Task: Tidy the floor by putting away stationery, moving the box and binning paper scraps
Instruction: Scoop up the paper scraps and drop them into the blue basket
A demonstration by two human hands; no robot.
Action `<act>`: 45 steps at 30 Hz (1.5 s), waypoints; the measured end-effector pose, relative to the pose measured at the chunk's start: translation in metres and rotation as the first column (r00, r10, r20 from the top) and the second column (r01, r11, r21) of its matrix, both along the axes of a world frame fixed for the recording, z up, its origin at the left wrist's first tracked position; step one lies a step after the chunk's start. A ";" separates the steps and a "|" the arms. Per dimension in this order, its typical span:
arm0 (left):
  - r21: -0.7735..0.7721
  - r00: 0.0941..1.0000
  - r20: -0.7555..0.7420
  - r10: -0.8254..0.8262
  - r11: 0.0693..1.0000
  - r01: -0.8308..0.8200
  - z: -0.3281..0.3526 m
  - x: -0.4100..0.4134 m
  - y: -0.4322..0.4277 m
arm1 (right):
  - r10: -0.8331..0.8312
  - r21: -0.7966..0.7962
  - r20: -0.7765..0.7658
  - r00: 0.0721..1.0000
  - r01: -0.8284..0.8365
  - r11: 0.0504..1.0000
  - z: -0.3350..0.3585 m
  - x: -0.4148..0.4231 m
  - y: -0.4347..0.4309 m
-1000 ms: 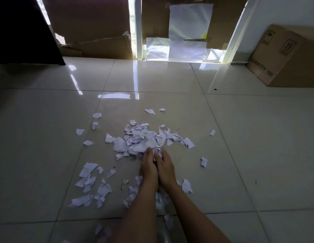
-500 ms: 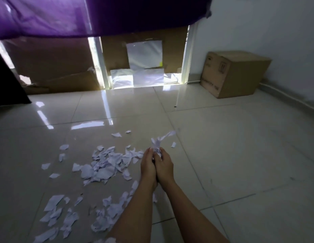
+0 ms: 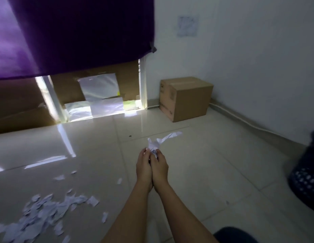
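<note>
Item, held: we clasp a bunch of torn white paper scraps (image 3: 155,146) between our left hand (image 3: 144,166) and right hand (image 3: 159,165), palms pressed side by side above the floor. The fingers of both hands curl closed around the bunch; one long strip juts out to the right above the fingertips.

Item, loose: a scatter of torn white paper pieces (image 3: 45,213) lies on the floor at lower left, well apart from our hands, with a few strays nearer.

Item, box: a closed brown cardboard carton (image 3: 186,99) stands in the far corner, touching the wall. Dark print runs along the lower edge of its left face, and small marks sit higher up; none of it is legible to us.

Item, bin: a dark perforated wastebasket (image 3: 305,179) shows at the right edge, blurred and partly cut off.

Surface: glossy pale beige floor tiles (image 3: 205,172) with thin grout lines, reflecting bright light at the left.

Room: a white painted wall (image 3: 249,58) at right, bearing a faint squarish paper patch whose content we cannot read. A purple curtain (image 3: 73,32) hangs at upper left. Beneath it, brown cardboard sheets (image 3: 21,106) and white paper sheets (image 3: 98,92) cover the glazed opening.
</note>
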State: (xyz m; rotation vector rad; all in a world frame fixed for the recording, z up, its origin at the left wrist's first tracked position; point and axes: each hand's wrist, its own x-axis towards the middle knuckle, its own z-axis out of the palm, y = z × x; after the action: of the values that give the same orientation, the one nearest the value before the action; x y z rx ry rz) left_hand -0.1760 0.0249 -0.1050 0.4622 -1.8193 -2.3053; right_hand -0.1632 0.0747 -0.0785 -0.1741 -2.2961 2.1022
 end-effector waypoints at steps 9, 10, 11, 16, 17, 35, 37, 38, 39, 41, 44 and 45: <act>-0.034 0.969 -0.102 -0.226 0.974 0.224 0.101 -0.089 0.211 | -0.233 -0.031 -0.085 0.969 0.231 0.972 0.089 -0.083 0.205; -0.047 0.959 -0.115 -0.259 0.966 0.255 0.108 -0.097 0.240 | -0.268 -0.036 -0.094 0.959 0.265 0.964 0.095 -0.089 0.232; -0.057 0.951 -0.117 -0.288 0.957 0.283 0.115 -0.103 0.262 | -0.297 -0.035 -0.105 0.949 0.295 0.955 0.099 -0.094 0.253; -0.084 0.890 -0.117 -0.441 0.897 0.434 0.134 -0.121 0.381 | -0.474 -0.024 -0.125 0.872 0.475 0.880 0.111 -0.114 0.370; -0.080 0.873 -0.116 -0.475 0.880 0.468 0.136 -0.125 0.407 | -0.503 -0.013 -0.125 0.855 0.505 0.863 0.110 -0.118 0.397; 0.107 0.445 0.296 -0.845 0.492 0.864 0.065 -0.190 0.702 | -0.767 0.242 0.274 0.580 0.730 0.639 0.023 -0.151 0.699; 0.093 0.454 0.321 -0.832 0.504 0.858 0.023 -0.206 0.720 | -0.799 0.274 0.325 0.506 0.758 0.591 0.013 -0.149 0.704; 0.051 0.459 0.341 -0.820 0.504 0.862 0.024 -0.204 0.717 | -0.812 0.294 0.324 0.485 0.764 0.574 0.010 -0.148 0.705; -0.010 0.473 0.343 -0.812 0.500 0.866 0.037 -0.197 0.705 | -0.820 0.327 0.324 0.472 0.757 0.566 0.008 -0.147 0.703; -0.108 0.499 0.311 -0.809 0.491 0.864 0.063 -0.187 0.685 | -0.839 0.397 0.279 0.467 0.740 0.543 0.007 -0.147 0.700; -0.257 0.606 0.218 -0.765 0.554 0.792 0.077 -0.184 0.663 | -0.847 0.457 0.156 0.508 0.723 0.518 0.018 -0.149 0.685; -0.307 0.633 0.184 -0.752 0.567 0.764 0.083 -0.181 0.651 | -0.835 0.474 0.114 0.539 0.709 0.522 0.027 -0.151 0.675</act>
State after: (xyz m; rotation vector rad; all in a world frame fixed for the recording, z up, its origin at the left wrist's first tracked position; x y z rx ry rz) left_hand -0.3571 0.6755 -0.0217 -0.4725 -2.7888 -2.2633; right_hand -0.3140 0.7492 -0.0513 -1.3668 -2.0524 1.1820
